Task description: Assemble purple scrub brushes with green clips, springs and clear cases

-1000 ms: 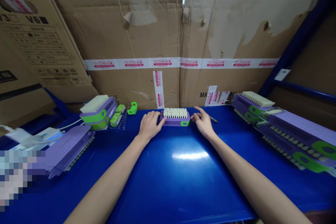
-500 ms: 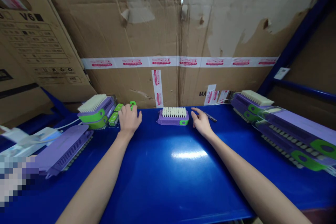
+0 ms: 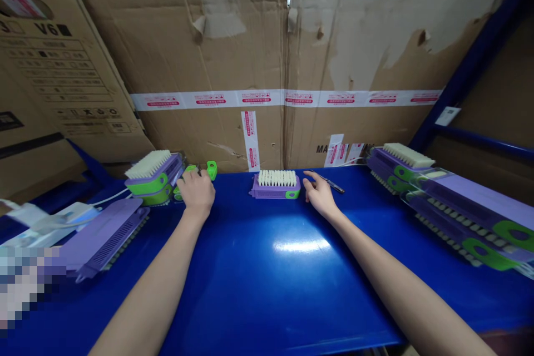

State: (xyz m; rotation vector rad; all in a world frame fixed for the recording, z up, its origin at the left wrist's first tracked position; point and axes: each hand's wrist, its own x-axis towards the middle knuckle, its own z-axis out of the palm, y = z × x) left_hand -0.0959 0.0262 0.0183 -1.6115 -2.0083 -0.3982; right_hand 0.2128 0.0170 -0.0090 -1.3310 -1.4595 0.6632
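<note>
A purple brush with white bristles and a green end piece (image 3: 276, 184) stands alone on the blue table (image 3: 267, 267) near the back. My left hand (image 3: 196, 192) has reached left of it, over small green and white parts (image 3: 187, 172) beside a stack of brushes (image 3: 153, 177); its fingers are curled down over the parts, and I cannot make out what they grip. My right hand (image 3: 319, 194) rests on the table just right of the lone brush, fingers apart, holding nothing, next to a dark pen-like tool (image 3: 334, 183).
A loose green clip (image 3: 212, 169) lies by the cardboard wall (image 3: 283, 67). A flat purple panel (image 3: 104, 233) lies at the left edge. More stacked purple and green brush parts (image 3: 454, 206) line the right side under clear plastic. A blue shelf post (image 3: 471, 61) rises at the right.
My left hand left the lone brush and moved left onto the small green parts beside the brush stack. My right hand drew slightly away from the brush and stays by the pen-like tool.
</note>
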